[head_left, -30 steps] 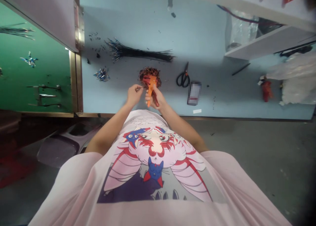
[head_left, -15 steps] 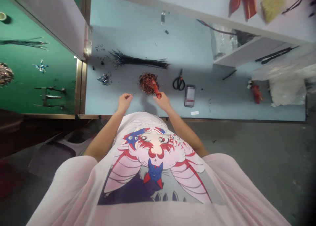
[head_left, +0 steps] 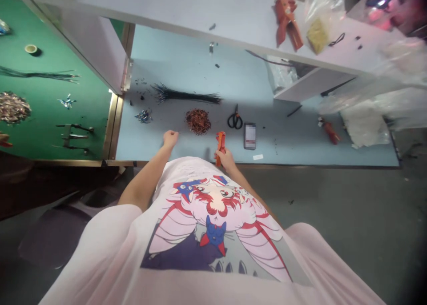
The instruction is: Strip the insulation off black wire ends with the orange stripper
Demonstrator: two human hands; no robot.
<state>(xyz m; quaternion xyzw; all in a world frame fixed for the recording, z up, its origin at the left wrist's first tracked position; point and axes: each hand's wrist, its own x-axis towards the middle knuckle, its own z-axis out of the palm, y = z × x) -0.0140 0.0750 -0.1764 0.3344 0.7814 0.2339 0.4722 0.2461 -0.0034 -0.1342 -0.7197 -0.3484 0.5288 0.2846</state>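
My left hand [head_left: 171, 138] is closed in a pinch above the blue table, left of a pile of small copper-coloured pieces [head_left: 198, 121]. A short, faint tip of thin dark wire shows at its fingertips; the rest is hidden. Red crimping pliers [head_left: 220, 141] are gripped in my right hand [head_left: 227, 159] near the table's front edge, their head pointing away from me. Beyond the pile lies a bundle of thin black wires [head_left: 190, 96]. A small heap of blue-and-silver terminals [head_left: 143, 115] sits at the left.
Black-handled scissors [head_left: 235, 120] and a phone [head_left: 250, 136] lie to the right. Another red-handled tool [head_left: 330, 131] is near plastic bags [head_left: 367, 118]. A raised shelf [head_left: 213, 11] with red pliers [head_left: 288, 22] crosses the back. Left stands a green table [head_left: 43, 91].
The red pliers have moved off the copper-coloured pile, to its right and closer to my body. My left hand stays pinched. The view has shifted, showing more of the shelf.
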